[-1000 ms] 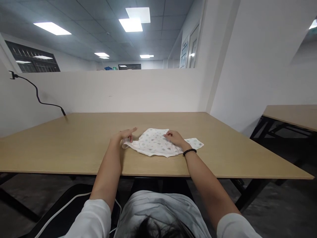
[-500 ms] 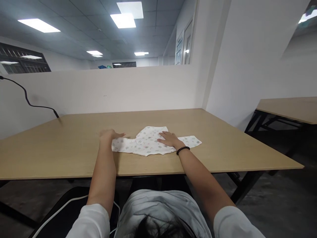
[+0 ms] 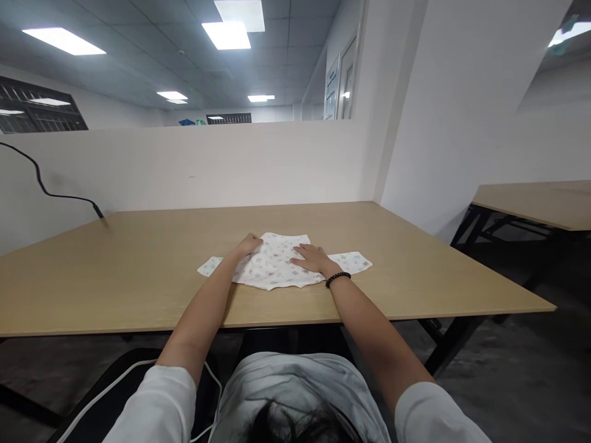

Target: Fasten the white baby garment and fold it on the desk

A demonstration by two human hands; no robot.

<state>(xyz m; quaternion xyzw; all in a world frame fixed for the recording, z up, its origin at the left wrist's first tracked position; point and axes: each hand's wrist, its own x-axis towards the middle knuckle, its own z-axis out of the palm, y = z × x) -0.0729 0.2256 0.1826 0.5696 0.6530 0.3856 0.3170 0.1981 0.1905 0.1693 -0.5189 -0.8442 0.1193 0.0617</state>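
A small white baby shirt [image 3: 272, 271] with a scattered print lies on the table, its sleeves stretched out to either side. At its upper left edge is my left hand [image 3: 250, 244], fingers closed on the fabric there; the forearm covers part of the left sleeve. My right hand [image 3: 312, 258] rests flat on the right side of the shirt, fingers spread. A dark beaded bracelet [image 3: 338, 279] circles the right wrist.
The wooden table [image 3: 138, 271] meets a low white partition [image 3: 258, 166] at its far side. A black flexible stalk [image 3: 69, 197] rises at the back left. Another table [image 3: 535, 203] stands to the right. A white cable [image 3: 108, 391] hangs at the lower left.
My left hand has moved right and slightly away from me, from the end of the left sleeve to the shirt's upper left edge, and its fingers have closed. My right hand stays on the shirt.
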